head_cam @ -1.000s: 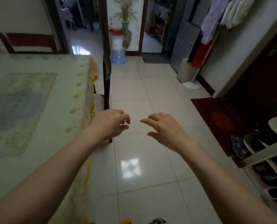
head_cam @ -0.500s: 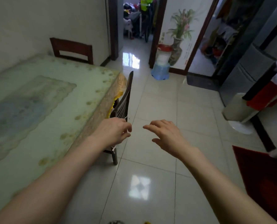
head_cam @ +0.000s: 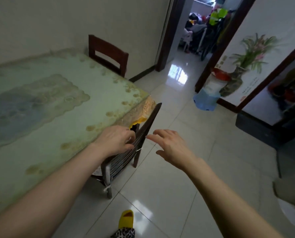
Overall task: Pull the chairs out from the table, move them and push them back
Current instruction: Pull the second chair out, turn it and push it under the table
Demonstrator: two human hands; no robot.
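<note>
Two hands are being held out at the middle of the frame. The left hand is being curled loosely over the near chair, fingers bent toward the striped backrest; whether the rail is actually being gripped cannot be told, since the fingertips are partly hidden against the slats. The right hand is being kept spread and empty just right of the backrest, apart from it, probably so that the other edge of the back can be taken for a two-handed pull.

The near chair is being kept tucked against the long edge of the table, left of centre, its seat cushion partly under the cloth overhang. It is judged that it is not yet being pulled out.

A second chair is being shown at the far end of the table, upper left of centre, pushed in with its back toward the wall, likely to keep the walkway free.

Outward from there, a yellow slipper is being seen at the bottom centre on the tiles, and a blue stool is standing at the upper right by a painted panel. Small vertical writing and a red seal are being shown on that panel, but nothing is being rendered sharply enough to be read.
</note>
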